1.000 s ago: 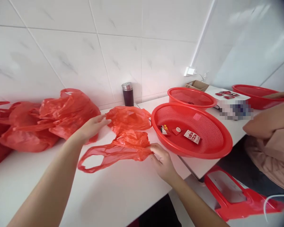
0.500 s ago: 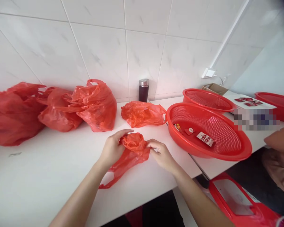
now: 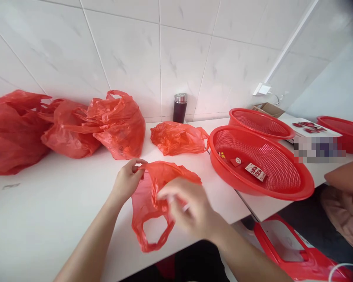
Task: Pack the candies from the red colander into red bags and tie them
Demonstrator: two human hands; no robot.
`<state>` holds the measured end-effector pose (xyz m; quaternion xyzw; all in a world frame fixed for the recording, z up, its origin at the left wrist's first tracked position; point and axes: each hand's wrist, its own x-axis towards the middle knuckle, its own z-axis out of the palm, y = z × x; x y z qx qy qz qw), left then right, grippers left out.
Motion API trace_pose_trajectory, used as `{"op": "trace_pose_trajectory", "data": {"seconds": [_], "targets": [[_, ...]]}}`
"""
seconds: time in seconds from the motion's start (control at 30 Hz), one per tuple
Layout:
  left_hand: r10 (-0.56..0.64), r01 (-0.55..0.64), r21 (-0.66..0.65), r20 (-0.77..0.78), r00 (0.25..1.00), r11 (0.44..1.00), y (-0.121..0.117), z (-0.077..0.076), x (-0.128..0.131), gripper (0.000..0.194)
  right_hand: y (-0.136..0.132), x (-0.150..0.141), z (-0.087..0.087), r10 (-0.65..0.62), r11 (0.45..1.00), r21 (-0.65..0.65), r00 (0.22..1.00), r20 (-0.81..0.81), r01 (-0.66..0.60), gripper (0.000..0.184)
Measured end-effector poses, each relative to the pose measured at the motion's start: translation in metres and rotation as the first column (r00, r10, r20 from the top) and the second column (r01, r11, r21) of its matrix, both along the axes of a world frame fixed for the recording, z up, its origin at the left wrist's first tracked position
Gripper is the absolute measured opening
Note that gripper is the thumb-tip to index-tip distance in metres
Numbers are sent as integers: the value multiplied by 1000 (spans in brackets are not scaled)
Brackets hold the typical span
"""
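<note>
Pinching the upper left edge of a thin red bag [image 3: 153,186], the left hand [image 3: 128,182] is at the centre of the frame, with its thumb and fingers closed on the plastic. The right hand [image 3: 192,203] is a little lower and to the right, in front of the same bag. Its fingers are bent and the thumb is near to them, but it is blurred, so I cannot tell whether it has hold of the plastic. The bag lies a little below the middle of the frame, over the white table [image 3: 61,223]; its top part is crumpled, and one handle [image 3: 153,247] spreads as an open loop toward the lower edge.

Just above it, a second bag [image 3: 179,138] lies low and wrinkled, its right end touching or almost touching a basket [image 3: 228,176]. Behind this bag, near the wall [image 3: 126,51], a dark flask [image 3: 180,109] with a silver lid stands upright. In the upper left, three full bags [image 3: 119,129] stand in a row.

The basket, right of the centre, contains a white packet [image 3: 255,171] with red print, a red packet [image 3: 237,162] and something yellow. Behind it is another basket [image 3: 261,123], with an open box [image 3: 269,109] beyond. At the right edge a person's arm [image 3: 347,176] is visible, and at the lower right a red stool [image 3: 314,260].
</note>
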<state>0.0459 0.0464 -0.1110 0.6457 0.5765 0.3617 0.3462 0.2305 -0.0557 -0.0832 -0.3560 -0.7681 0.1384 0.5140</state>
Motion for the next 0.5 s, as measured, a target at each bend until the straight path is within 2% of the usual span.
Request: {"op": "trace_pose_trajectory", "data": {"seconds": [0.03,0.07,0.13,0.2,0.27,0.3,0.4,0.5], "targets": [[-28,28,-11,7,1000,1000,-1,0,2,31,0,-9,-1,78,997,-15,989,125,-77,25],[-62,63,-29,7,998,998,-3,0,4,30,3,-15,-4,90,996,-32,963,255,-85,24],[-148,145,-88,-29,989,986,-8,0,7,26,19,-17,-14,-27,997,-47,860,509,59,20],[-219,198,-155,-134,966,968,-11,0,10,25,39,-8,-25,-142,969,-44,694,706,244,20],[-216,166,-179,-313,925,970,-11,-2,9,26,56,9,-32,-155,918,-83,543,825,388,30],[-183,124,-170,-396,900,978,-8,-4,7,29,62,18,-34,-143,887,-112,496,857,448,38],[-39,-23,-111,-522,852,994,5,-11,-8,40,67,41,-34,-122,807,-173,446,887,565,56],[56,-117,-94,-490,870,989,17,-12,-24,33,63,50,-34,-118,771,-226,482,868,595,69]]}}
